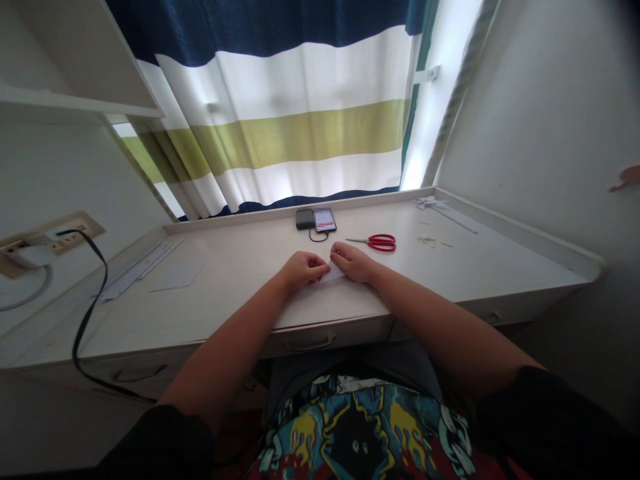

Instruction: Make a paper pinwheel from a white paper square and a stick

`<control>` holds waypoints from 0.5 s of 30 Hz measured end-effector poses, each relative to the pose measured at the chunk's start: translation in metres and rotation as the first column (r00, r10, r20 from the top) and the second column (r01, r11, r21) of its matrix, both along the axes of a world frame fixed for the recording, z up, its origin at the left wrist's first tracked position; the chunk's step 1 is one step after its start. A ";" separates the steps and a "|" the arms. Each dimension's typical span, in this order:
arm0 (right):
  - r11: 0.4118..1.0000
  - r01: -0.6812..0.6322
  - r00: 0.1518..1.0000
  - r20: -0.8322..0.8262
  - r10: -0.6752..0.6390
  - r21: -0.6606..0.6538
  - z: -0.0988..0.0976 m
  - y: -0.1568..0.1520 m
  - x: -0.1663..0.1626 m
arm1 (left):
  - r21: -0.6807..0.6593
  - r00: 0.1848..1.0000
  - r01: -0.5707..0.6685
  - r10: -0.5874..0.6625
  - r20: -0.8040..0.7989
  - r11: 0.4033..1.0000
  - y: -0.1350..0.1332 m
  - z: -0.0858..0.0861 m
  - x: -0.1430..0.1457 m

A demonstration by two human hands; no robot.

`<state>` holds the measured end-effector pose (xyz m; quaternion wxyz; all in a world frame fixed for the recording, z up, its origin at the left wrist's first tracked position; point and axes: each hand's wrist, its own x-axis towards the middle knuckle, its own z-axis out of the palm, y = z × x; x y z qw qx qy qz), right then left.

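Between my two hands is a small piece of white paper (pixel 334 272), low over the desk near its front edge. My left hand (pixel 304 268) is closed, with thumb and fingers pinching the paper's left side. On the other side my right hand (pixel 351 261) is closed around the paper's right part, its fingertips close to those of the left. Part of the paper is hidden under the fingers. Just beyond my right hand lie red-handled scissors (pixel 381 243), blades pointing left.
A phone (pixel 325 220) and a dark box-shaped device (pixel 305 219) joined by a cable lie at the back. Paper strips (pixel 137 270) and a sheet (pixel 177 275) are at left. A folded paper piece (pixel 433 202) and small scraps (pixel 427 241) lie right. A black cord (pixel 89 313) crosses the left side.
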<state>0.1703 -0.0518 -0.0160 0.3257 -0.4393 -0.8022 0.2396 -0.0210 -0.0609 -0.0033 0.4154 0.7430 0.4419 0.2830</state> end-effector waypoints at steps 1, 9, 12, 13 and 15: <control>1.000 0.016 1.000 0.013 -0.016 0.014 0.000 -0.001 -0.001 | 0.004 1.000 0.002 -0.002 -0.003 1.000 0.000 0.000 0.000; 0.994 0.086 0.995 0.049 -0.089 0.073 -0.004 0.002 -0.002 | -0.008 0.999 0.031 -0.031 -0.044 0.999 0.000 0.003 -0.001; 0.993 0.089 0.995 0.048 -0.093 0.081 -0.005 0.003 -0.003 | -0.042 0.998 0.039 -0.041 -0.051 0.998 0.002 0.004 -0.002; 0.993 0.087 0.995 0.048 -0.091 0.082 -0.005 0.003 -0.003 | -0.055 0.998 0.041 -0.044 -0.052 0.998 0.002 0.004 -0.002; 0.993 0.085 0.995 0.048 -0.090 0.084 -0.005 0.002 -0.004 | -0.079 0.997 0.045 -0.050 -0.056 0.996 0.002 0.005 -0.002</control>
